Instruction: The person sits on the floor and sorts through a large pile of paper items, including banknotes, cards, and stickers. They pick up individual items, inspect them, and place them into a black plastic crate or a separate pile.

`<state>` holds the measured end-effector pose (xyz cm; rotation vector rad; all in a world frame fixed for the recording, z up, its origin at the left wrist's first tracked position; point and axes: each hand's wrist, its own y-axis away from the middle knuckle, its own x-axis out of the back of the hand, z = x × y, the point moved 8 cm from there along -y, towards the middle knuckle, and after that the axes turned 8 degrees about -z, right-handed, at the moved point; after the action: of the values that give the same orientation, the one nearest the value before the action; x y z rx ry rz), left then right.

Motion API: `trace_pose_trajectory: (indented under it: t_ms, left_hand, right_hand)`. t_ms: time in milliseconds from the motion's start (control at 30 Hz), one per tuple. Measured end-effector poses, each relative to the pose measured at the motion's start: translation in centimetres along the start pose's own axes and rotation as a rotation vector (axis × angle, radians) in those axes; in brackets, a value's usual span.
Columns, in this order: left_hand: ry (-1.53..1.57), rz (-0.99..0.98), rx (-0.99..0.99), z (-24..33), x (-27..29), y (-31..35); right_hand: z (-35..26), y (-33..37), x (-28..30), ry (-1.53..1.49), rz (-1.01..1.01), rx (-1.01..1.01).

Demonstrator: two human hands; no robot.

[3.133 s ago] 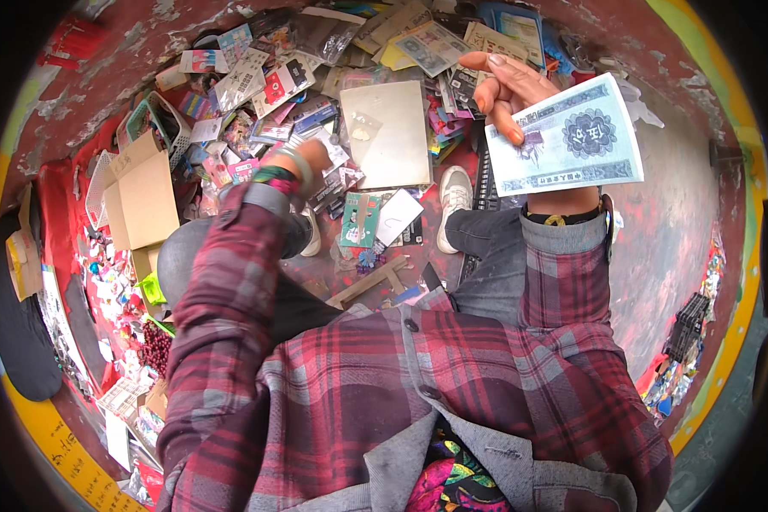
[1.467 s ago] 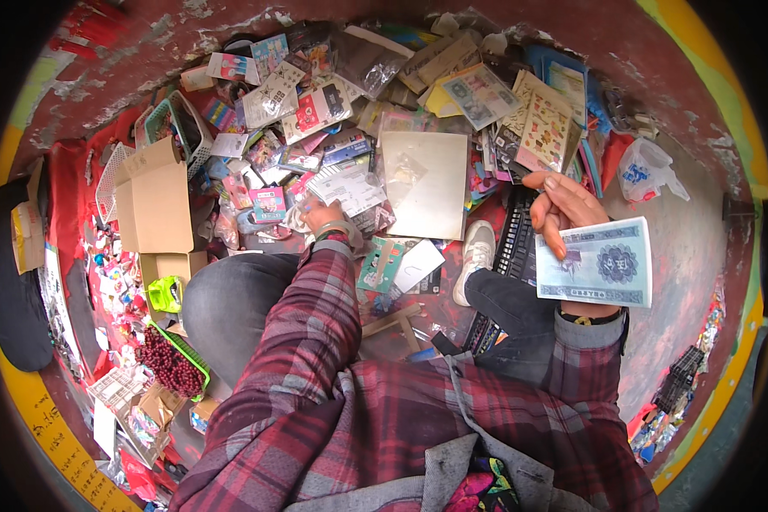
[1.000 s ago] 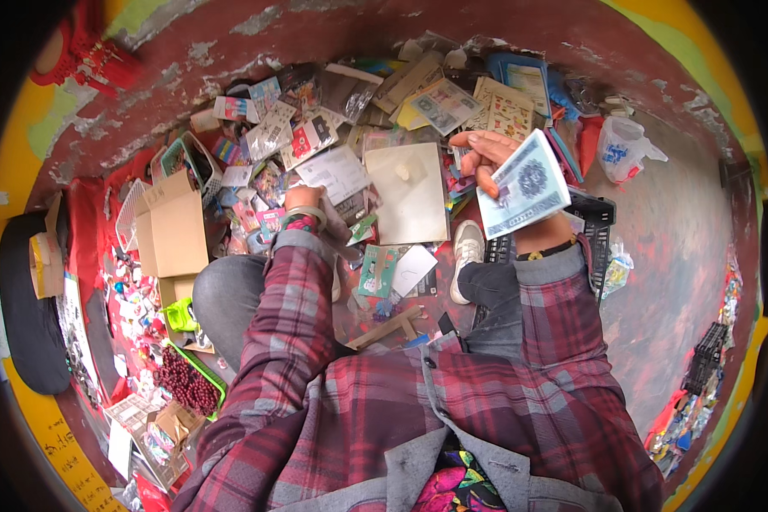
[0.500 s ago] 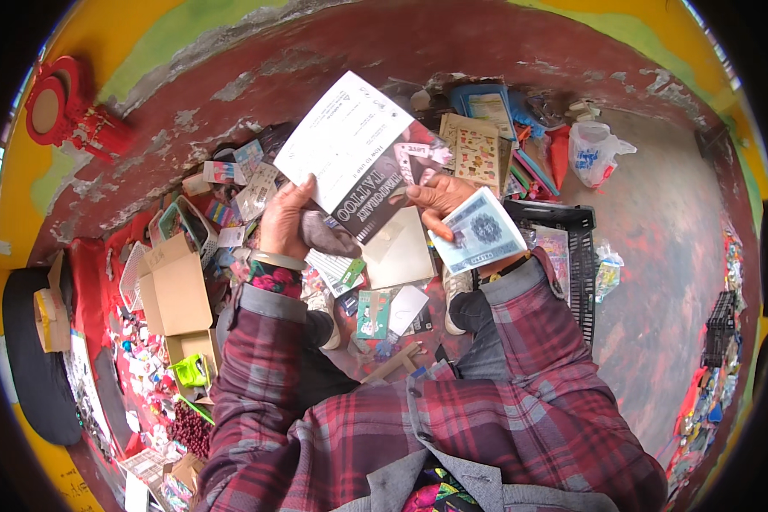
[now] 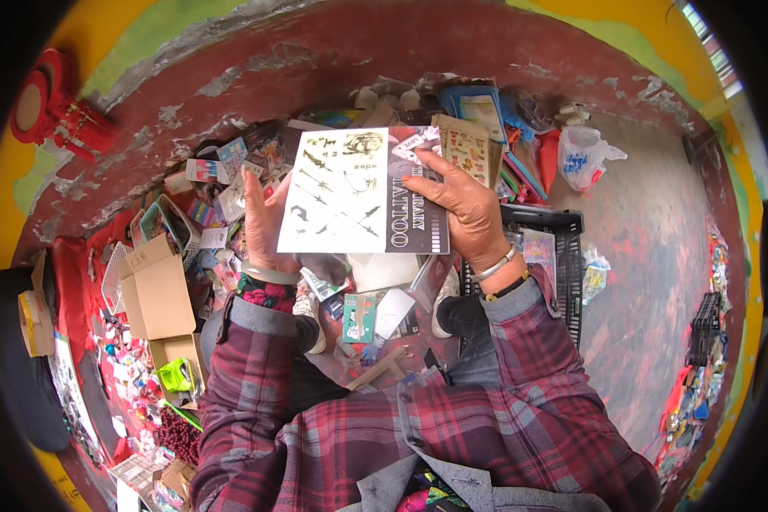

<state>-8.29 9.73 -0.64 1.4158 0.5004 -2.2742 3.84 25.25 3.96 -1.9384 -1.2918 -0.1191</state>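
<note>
The right hand (image 5: pixel 462 205) is pinching the white-and-black tattoo sheet (image 5: pixel 341 196) along its dark right-hand strip, two fingertips lying across the front. The left hand (image 5: pixel 267 218) is spreading at the sheet's left edge, one digit standing clear; the rest are hiding behind, so its grip cannot be told. The sheet is spanning the gap between both hands. A cardboard box (image 5: pixel 158 290) is standing left of the left hand, a black plastic crate (image 5: pixel 569 226) is sitting just right of the right hand, and a white plastic bag (image 5: pixel 584 158) is lying beyond it.
</note>
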Motion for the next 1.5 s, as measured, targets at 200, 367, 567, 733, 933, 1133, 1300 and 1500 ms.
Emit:
trace_pose_trajectory:
  t_ms: [200, 367, 567, 733, 933, 1133, 1300, 1500]
  left_hand:
    - [-0.499, 0.327, 0.264, 0.2, 5.2, 2.0]
    - [-0.643, 0.560, 0.149, 2.6, 9.7, 4.2]
    - [-0.350, 0.679, 0.036, 3.1, 12.1, 4.2]
    - [-0.262, 0.758, -0.043, 2.9, 13.0, 5.4]
    - [-0.245, 0.959, -0.016, 2.6, 11.5, 6.8]
    - [-0.263, 0.849, 0.035, 2.6, 11.7, 6.1]
    - [-0.334, 0.667, 0.107, 1.9, 10.2, 4.6]
    - [-0.493, 0.527, 0.147, 1.1, 9.3, 3.3]
  right_hand:
    - [1.3, 0.5, -1.0, 0.370, -0.128, -0.108]
    - [12.2, 3.8, -2.1, 0.478, -0.412, -0.652]
    - [32.8, 10.7, -6.7, -0.020, -0.571, -1.139]
    - [36.5, 12.0, -10.4, -0.634, -0.102, -1.394]
    - [37.2, 11.0, -17.0, -1.008, 0.553, -1.563]
    - [41.6, 8.0, -16.5, 0.245, -0.597, -1.276]
    - [38.1, 5.6, -12.2, -0.416, -0.259, -1.194]
    - [17.1, 0.2, -3.1, -0.930, -0.102, -0.799]
